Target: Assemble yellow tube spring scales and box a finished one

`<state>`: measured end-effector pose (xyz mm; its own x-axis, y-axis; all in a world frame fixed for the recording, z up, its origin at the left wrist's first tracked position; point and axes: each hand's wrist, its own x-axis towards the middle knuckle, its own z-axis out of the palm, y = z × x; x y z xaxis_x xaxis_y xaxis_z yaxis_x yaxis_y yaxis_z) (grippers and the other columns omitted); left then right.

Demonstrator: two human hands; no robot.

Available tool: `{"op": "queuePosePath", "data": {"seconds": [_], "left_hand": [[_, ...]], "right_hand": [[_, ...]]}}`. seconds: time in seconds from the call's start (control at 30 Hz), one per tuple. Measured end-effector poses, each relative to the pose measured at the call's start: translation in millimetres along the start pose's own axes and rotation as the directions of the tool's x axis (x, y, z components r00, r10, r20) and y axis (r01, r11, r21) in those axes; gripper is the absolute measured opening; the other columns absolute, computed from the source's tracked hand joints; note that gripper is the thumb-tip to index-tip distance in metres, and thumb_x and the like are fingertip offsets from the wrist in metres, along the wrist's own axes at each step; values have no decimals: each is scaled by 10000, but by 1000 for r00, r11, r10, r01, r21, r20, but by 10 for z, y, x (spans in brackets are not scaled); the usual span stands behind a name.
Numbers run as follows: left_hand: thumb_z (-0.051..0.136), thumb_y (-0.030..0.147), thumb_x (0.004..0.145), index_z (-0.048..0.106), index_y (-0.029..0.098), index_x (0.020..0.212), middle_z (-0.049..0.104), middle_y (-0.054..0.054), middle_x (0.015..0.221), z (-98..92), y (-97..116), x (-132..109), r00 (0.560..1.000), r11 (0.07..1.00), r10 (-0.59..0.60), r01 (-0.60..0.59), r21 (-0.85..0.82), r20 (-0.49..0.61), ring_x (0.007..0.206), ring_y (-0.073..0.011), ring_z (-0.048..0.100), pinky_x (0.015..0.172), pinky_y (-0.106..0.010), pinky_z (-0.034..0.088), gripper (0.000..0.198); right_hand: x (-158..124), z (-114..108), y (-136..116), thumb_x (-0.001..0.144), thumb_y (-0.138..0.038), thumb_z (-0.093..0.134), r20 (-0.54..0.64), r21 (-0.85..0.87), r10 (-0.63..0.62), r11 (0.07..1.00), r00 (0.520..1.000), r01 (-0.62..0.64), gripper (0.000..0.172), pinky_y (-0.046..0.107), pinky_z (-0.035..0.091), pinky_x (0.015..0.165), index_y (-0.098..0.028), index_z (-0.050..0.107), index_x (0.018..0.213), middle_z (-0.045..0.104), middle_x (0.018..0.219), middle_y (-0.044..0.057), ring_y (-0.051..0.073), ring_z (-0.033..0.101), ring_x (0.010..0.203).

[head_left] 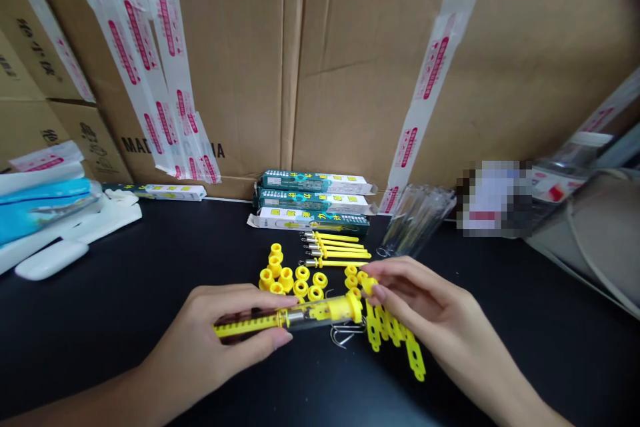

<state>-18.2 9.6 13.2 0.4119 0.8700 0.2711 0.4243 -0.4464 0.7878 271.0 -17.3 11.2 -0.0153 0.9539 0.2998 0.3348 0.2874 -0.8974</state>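
Observation:
My left hand [220, 330] is closed round a clear tubular spring scale [300, 317] with a yellow graduated strip inside. The tube lies nearly level, its yellow collared end pointing right. Just off that end, my right hand [425, 300] pinches a small yellow cap [369, 285] between thumb and fingers; a narrow gap seems to separate the two. Below the collar lie several metal hooks [345, 332], partly hidden. Flat yellow slotted pieces [414, 355] rest beneath my right hand. Behind the tube sit yellow rings [320, 279] and flanged yellow sleeves [286, 278].
Yellow rods with metal ends [340, 247] lie in a row further back. Behind them, printed cartons [313, 200] are stacked before a large cardboard box [350, 67]. Clear tubes [417, 220] stand back right. White and blue packaging [50, 213] occupies the left edge.

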Motion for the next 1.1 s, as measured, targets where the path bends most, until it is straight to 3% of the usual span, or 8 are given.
{"op": "queuePosePath", "data": {"seconds": [0.17,0.27,0.4,0.6,0.7,0.8,1.0,1.1], "left_hand": [[818,373,812,863,356,992,837,39,839,5,1,-2,1000,1000,-15,15,5,-8,648,-154,745,600,-181,562,186],[801,389,824,863,345,995,830,34,802,5,-17,-5,1000,999,-8,8,33,12,597,-153,715,549,-195,526,188],[781,425,829,861,330,992,827,38,784,8,-58,-22,999,999,-34,33,38,23,559,-150,686,511,-207,485,205],[766,434,831,862,294,1007,847,16,861,26,-91,-18,994,995,-95,95,16,53,647,-176,738,559,-209,523,245],[760,430,833,858,277,1032,855,-3,945,28,-91,-7,986,988,-151,153,-33,65,709,-191,762,600,-211,557,269],[764,418,833,854,286,1044,855,-4,1000,22,-76,5,980,976,-189,195,-100,66,756,-192,776,637,-206,578,265],[787,378,820,859,317,1015,856,18,1000,17,-42,37,978,964,-199,208,-166,67,857,-195,801,742,-191,600,217],[786,396,816,860,302,1015,857,7,991,17,-46,42,976,965,-209,216,-146,62,821,-200,799,699,-197,604,233]], "right_hand": [[-107,130,-81,926,-530,720,210,375,270,865,940,-332,328,240,580,620,-276,829,1103,692,919,24,113,678,615],[-147,182,-141,913,-577,727,324,411,321,799,890,-438,410,235,526,632,-263,825,1158,665,786,-2,85,608,565],[-158,219,-143,873,-598,767,376,377,339,794,862,-477,485,223,459,605,-243,807,1201,627,708,-36,34,481,470],[-182,250,-23,808,-659,785,344,297,396,814,852,-499,636,201,264,409,-211,763,1259,512,628,-70,31,343,393],[-159,249,-56,792,-674,780,224,250,398,859,890,-447,641,213,284,448,-181,785,1202,554,658,-36,68,356,484],[-112,232,-105,786,-662,773,111,196,352,909,929,-368,604,232,358,545,-169,806,1132,656,774,31,129,464,645],[-100,191,-86,830,-652,706,67,105,348,930,935,-353,606,248,329,525,-161,786,1177,590,712,8,148,440,636],[-115,188,-82,841,-646,691,67,103,339,933,938,-344,594,256,364,552,-163,787,1175,593,719,12,159,460,654]]}}
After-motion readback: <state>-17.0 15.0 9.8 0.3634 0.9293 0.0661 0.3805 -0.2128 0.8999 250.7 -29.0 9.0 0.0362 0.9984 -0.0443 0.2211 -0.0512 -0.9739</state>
